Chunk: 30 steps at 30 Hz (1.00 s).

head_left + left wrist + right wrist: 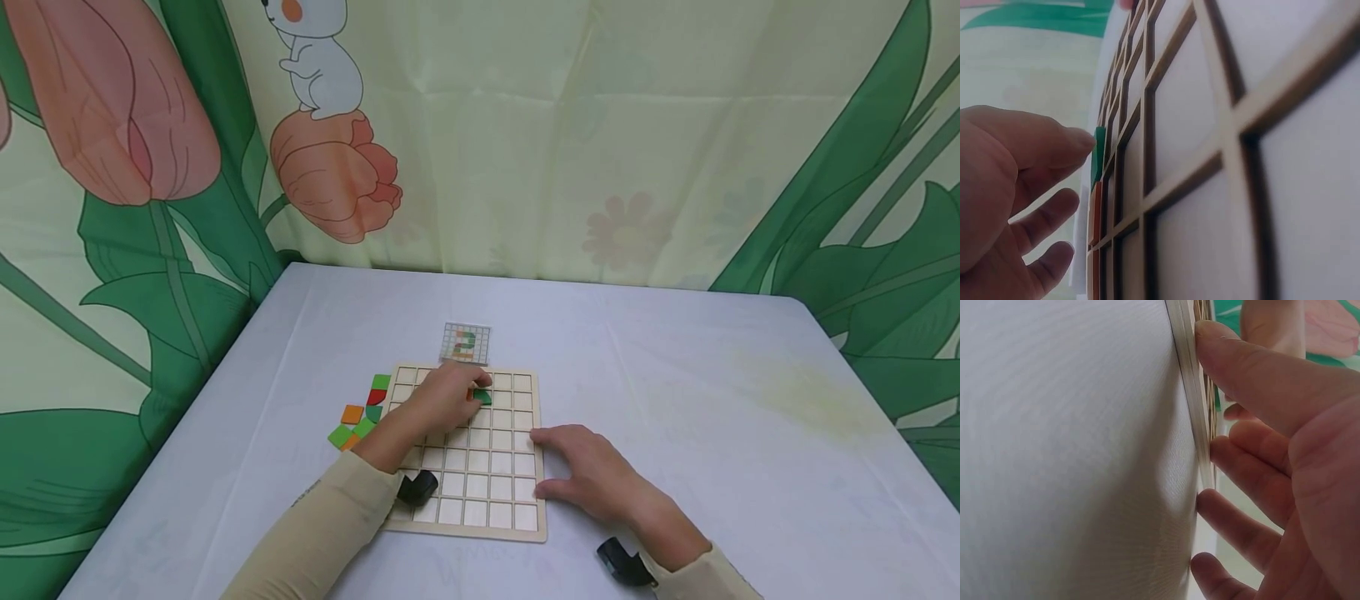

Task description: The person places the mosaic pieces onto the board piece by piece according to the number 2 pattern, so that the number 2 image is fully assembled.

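Left hand [442, 397]: thumb against the small, flat, dark green tile [482, 397], far part of the pale wooden grid board [478, 531]; pinch cannot be confirmed. Right hand [594, 468]: fingers spread, touching its right edge. Advisable: brace the board, press the tile level.

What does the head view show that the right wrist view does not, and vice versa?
Only the head view shows the small pattern card beyond the grid board, loose coloured pieces left of it, and the beige sleeves. Only the right wrist view shows the palm side of the right hand, with lower fingers that the head view hides, and the board's edge wall close up. Both show the grid board, the right hand at its edge, the tablecloth and the printed backdrop.
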Motion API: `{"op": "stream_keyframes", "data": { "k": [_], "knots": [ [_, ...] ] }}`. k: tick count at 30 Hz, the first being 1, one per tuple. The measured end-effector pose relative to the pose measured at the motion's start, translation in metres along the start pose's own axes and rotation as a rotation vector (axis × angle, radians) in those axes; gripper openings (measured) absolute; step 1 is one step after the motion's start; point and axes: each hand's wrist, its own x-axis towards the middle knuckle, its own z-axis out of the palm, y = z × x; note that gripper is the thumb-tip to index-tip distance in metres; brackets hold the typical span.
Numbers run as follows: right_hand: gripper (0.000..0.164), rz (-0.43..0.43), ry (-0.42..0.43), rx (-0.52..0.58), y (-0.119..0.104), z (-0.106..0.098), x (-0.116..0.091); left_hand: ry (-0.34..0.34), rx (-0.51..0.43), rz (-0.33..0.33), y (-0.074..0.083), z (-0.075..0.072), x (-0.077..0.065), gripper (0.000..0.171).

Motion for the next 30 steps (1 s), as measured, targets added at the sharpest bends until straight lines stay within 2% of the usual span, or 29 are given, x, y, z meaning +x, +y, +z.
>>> {"op": "stream_keyframes", "data": {
  "k": [7,15,21,30],
  "knots": [
    [0.061,0.009,-0.005,0.005,0.001,0.001,0.0,-0.039,-0.01,0.013,-0.001,0.002,0.001,0.024],
    [0.06,0.003,-0.002,0.006,0.001,0.001,0.0,-0.026,-0.013,0.009,-0.002,0.002,-0.001,0.024],
    [0.061,0.003,0.0,0.008,0.001,0.001,0.0,0.012,-0.031,0.002,-0.004,-0.005,-0.007,0.025],
    [0.061,0.013,0.003,-0.002,0.001,0.002,0.0,0.043,-0.091,-0.051,-0.016,-0.02,-0.023,0.033]
  ]
}}
